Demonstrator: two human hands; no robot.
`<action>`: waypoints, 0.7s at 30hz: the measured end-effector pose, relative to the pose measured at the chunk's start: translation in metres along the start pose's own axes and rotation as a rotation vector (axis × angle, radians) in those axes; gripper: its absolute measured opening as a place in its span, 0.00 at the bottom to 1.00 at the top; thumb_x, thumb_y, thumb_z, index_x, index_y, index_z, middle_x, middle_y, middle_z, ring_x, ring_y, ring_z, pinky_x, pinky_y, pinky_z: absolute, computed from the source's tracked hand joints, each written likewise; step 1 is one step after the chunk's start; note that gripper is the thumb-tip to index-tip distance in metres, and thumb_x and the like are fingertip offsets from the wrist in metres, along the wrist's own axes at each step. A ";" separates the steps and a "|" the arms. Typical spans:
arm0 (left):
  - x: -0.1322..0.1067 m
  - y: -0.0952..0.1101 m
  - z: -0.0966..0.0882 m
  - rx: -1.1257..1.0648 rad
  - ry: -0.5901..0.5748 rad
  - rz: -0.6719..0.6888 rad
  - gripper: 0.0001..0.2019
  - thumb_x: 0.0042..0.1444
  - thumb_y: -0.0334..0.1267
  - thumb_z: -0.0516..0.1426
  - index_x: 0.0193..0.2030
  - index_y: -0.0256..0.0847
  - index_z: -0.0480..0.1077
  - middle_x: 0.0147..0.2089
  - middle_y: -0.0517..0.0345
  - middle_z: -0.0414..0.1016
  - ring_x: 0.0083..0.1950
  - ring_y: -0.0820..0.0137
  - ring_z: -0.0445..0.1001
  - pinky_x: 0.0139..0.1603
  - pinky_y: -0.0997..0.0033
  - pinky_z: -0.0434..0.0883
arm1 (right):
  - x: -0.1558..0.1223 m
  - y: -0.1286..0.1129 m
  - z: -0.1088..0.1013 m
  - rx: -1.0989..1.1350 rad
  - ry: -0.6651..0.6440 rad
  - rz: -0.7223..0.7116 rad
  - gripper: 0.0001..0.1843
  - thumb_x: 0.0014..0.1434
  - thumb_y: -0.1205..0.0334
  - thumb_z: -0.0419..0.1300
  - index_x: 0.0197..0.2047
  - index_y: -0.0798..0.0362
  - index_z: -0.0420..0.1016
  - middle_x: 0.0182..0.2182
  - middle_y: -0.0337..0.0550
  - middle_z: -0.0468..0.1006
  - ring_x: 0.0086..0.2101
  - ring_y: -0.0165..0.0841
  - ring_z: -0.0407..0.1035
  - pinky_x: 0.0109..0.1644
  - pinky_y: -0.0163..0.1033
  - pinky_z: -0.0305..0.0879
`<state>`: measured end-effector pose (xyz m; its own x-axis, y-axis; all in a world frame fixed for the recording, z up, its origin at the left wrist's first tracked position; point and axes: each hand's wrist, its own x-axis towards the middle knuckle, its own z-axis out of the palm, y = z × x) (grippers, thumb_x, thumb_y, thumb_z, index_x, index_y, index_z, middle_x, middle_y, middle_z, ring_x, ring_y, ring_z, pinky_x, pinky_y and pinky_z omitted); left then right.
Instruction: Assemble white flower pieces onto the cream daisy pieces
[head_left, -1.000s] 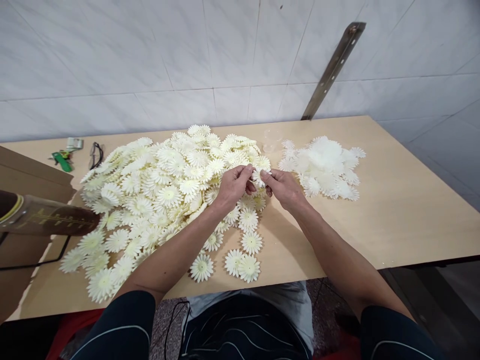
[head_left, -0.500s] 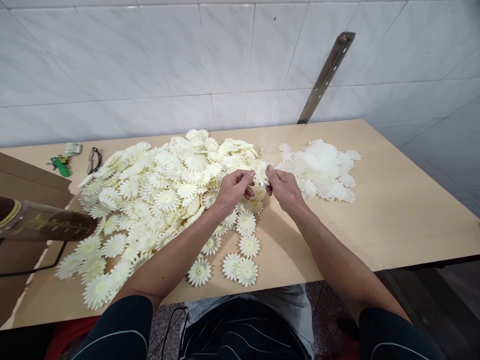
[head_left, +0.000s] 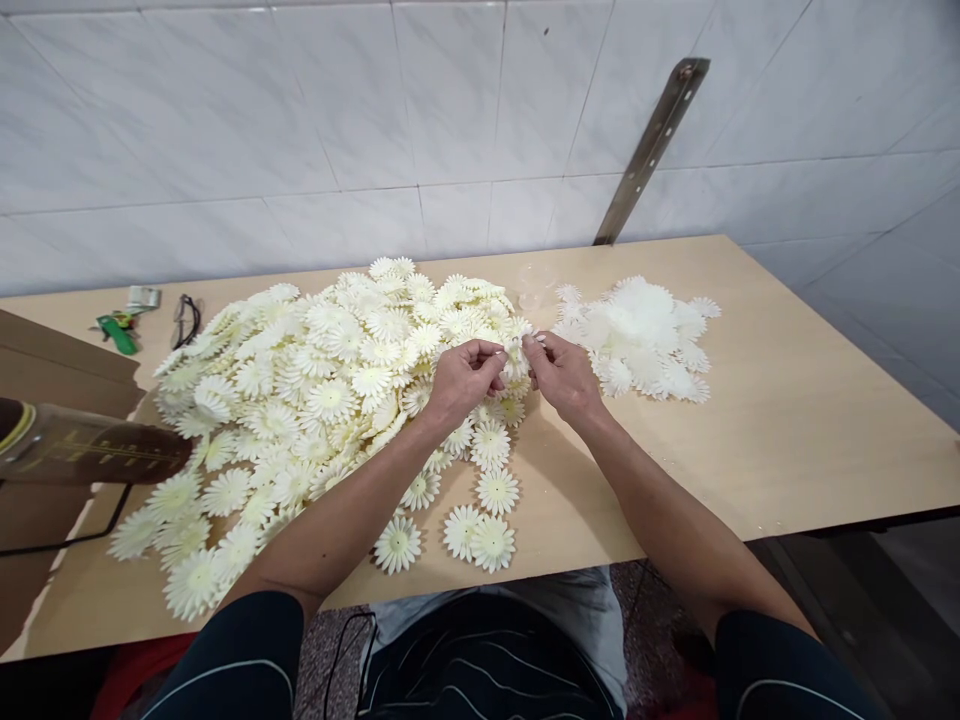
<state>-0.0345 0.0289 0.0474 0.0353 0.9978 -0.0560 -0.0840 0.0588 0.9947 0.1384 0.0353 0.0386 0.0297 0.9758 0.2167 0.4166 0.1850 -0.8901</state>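
Between my two hands, above the right edge of the big heap, a pale artificial flower layer (head_left: pixel 515 361) is pinched by its petals. My left hand (head_left: pixel 465 382) has thumb and forefinger closed at its left side. On the other side, my right hand (head_left: pixel 562 374) grips it with thumb and curled fingers, which partly cover it. A large heap of cream-yellow artificial flowers (head_left: pixel 330 400) spreads under and left of my left hand. Whiter petal layers (head_left: pixel 645 335) form a smaller pile just beyond my right hand.
A cup of dark liquid (head_left: pixel 97 447) lies sideways-looking at the left, near a cardboard box (head_left: pixel 67 370). Glasses (head_left: pixel 186 320) and a green tool (head_left: pixel 120 333) sit at the back left. A metal bracket (head_left: pixel 651 155) leans up the tiled wall behind the table (head_left: pixel 787 420).
My right hand has moved slightly left, closer to my left hand, and the flower layer between them has shifted a little. The piles look the same.
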 end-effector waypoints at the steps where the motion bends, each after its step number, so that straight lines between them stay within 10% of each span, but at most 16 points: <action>1: 0.000 0.001 0.000 0.013 0.003 -0.004 0.06 0.58 0.36 0.70 0.36 0.38 0.79 0.21 0.61 0.76 0.22 0.74 0.76 0.24 0.78 0.71 | 0.001 0.002 0.000 0.032 0.017 0.010 0.34 0.65 0.23 0.61 0.31 0.47 0.72 0.23 0.37 0.69 0.27 0.35 0.66 0.32 0.41 0.61; 21: -0.010 0.000 -0.004 0.384 0.048 0.331 0.10 0.64 0.33 0.61 0.48 0.43 0.83 0.23 0.68 0.70 0.23 0.73 0.63 0.30 0.71 0.62 | 0.008 0.004 -0.010 0.170 0.061 0.076 0.25 0.50 0.41 0.78 0.40 0.49 0.79 0.29 0.38 0.77 0.29 0.33 0.69 0.32 0.41 0.69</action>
<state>-0.0383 0.0191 0.0474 0.0222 0.9618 0.2729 0.2894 -0.2675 0.9191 0.1499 0.0423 0.0408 0.1125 0.9798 0.1656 0.2516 0.1331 -0.9586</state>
